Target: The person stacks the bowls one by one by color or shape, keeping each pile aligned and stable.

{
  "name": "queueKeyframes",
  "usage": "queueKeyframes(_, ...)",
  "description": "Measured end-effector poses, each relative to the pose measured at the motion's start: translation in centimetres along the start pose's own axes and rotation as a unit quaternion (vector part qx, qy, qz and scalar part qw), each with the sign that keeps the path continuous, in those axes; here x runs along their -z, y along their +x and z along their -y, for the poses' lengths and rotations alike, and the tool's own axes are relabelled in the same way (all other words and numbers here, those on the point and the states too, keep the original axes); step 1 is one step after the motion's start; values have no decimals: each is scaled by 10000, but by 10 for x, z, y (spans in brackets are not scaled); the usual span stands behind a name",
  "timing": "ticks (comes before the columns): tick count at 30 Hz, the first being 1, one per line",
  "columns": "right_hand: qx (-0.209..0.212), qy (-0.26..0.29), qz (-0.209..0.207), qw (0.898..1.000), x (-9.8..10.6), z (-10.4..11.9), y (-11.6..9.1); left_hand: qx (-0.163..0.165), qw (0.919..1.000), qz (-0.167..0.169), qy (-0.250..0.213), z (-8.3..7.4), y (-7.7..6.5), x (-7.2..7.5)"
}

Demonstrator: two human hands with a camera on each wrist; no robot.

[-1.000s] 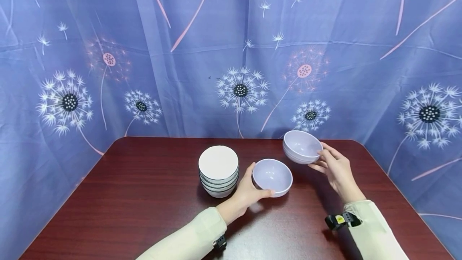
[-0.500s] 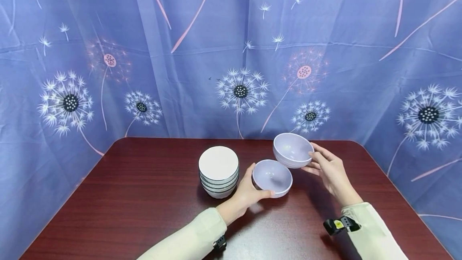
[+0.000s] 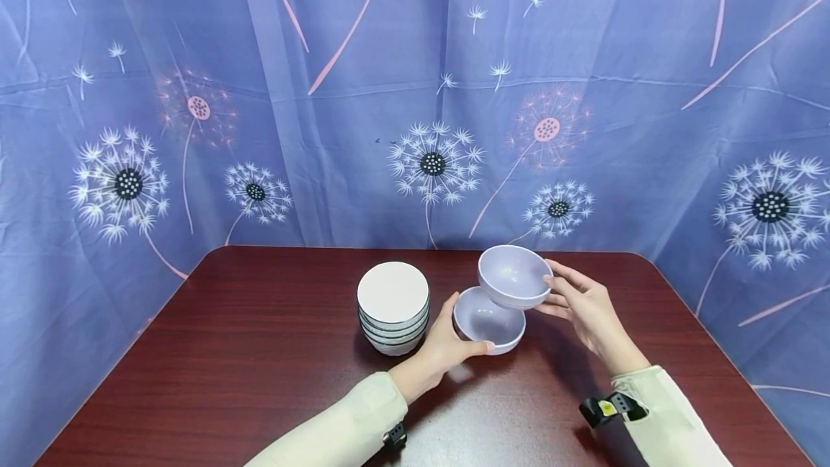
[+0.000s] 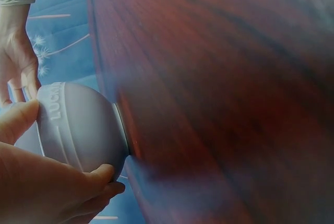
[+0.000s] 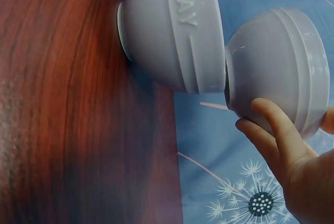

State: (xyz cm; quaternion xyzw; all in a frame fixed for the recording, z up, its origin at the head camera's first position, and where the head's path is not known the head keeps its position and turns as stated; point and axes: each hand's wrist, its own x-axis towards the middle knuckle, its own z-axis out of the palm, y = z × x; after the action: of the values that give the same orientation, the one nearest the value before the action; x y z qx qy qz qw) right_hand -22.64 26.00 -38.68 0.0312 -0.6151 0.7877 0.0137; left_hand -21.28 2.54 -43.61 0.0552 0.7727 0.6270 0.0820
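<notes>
A pale lavender bowl [image 3: 483,326] stands upright on the dark red table; raised lettering runs round its side [image 4: 94,125]. My left hand [image 3: 444,341] grips it from the left, thumb at the near rim and fingers round the far side. A second lavender bowl [image 3: 515,274] is raised above and slightly behind the first, covering part of its rim in the head view. Holding that upper bowl by its right side is my right hand [image 3: 583,308], thumb at the rim, fingers beneath. In the right wrist view the upper bowl's foot [image 5: 229,80] is right at the lower bowl's rim.
Left of my left hand stands a stack of several white bowls [image 3: 393,308] with dark rims. The table [image 3: 259,352] ends at the back against a blue curtain [image 3: 363,128] printed with dandelions, which also hangs along both sides.
My right hand has carried the upper bowl left and slightly down, from beside the lower bowl to partly over it. The left hand and the lower bowl have stayed put.
</notes>
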Motion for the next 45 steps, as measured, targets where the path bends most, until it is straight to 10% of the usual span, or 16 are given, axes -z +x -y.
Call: queueKeyframes(45,-555,-984,120,9935,-24,-12,-3,-252,9997,-31,-5,1,2,0)
